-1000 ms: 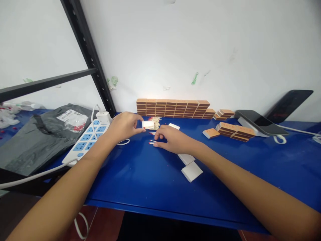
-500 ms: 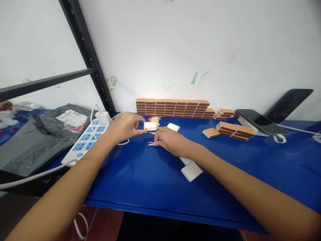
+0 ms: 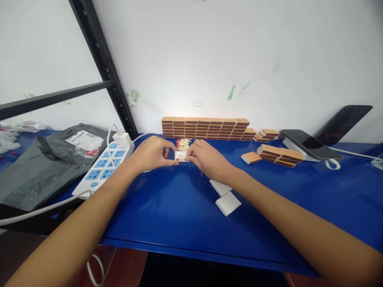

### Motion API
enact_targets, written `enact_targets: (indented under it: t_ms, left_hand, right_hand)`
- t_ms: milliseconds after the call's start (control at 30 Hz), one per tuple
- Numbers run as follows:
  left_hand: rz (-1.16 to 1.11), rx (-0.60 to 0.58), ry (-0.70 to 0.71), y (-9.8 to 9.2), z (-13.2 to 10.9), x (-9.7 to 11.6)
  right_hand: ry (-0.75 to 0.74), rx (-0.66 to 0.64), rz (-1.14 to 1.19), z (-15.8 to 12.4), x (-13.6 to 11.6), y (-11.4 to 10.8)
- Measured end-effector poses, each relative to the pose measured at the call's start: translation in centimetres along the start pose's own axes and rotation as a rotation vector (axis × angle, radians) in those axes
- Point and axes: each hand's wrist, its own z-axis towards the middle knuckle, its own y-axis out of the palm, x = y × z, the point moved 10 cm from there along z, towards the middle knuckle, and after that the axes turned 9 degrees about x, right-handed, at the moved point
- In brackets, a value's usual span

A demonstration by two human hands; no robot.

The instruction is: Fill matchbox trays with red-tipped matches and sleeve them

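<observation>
My left hand (image 3: 156, 153) grips the left end of a small white matchbox tray (image 3: 181, 153) between thumb and fingers. A few red-headed matches (image 3: 180, 158) lie in the tray, heads to the left. Closed at the tray's right end, my right hand (image 3: 204, 158) pinches the plain ends of matches there; its fingers partly cover them. Just behind the tray is a loose pile of matches (image 3: 183, 144), red heads on the left. Two white matchbox trays (image 3: 228, 203) (image 3: 220, 187) lie on the blue table near my right wrist.
Stacked matchboxes (image 3: 206, 128) line the wall. More matchboxes (image 3: 279, 154) and a single one (image 3: 251, 158) are at right, near a phone (image 3: 308, 144) on a stand. A power strip (image 3: 103, 165) and a grey plastic bag (image 3: 50, 167) occupy the left. The blue table's front edge (image 3: 191, 255) is nearest me.
My right hand has moved up to the tray, bringing its matches from the front over into it. The tray in my left hand has shifted slightly right and toward me.
</observation>
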Motion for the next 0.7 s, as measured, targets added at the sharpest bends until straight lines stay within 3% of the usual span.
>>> enact_targets:
  t_ms: [433, 567, 700]
  left_hand:
    - [-0.077, -0.062, -0.008, 0.7, -0.3, 1.0]
    - [-0.006, -0.051, -0.020, 0.3, -0.2, -0.1]
    - [0.158, 0.036, -0.115, -1.4, 0.0, -2.4]
  right_hand:
    - [-0.019, -0.015, -0.084, -0.1, -0.8, 0.5]
    - [-0.020, 0.062, -0.038, 0.0, -0.5, -0.3]
    - [0.001, 0.098, -0.018, 0.2, 0.5, -0.4]
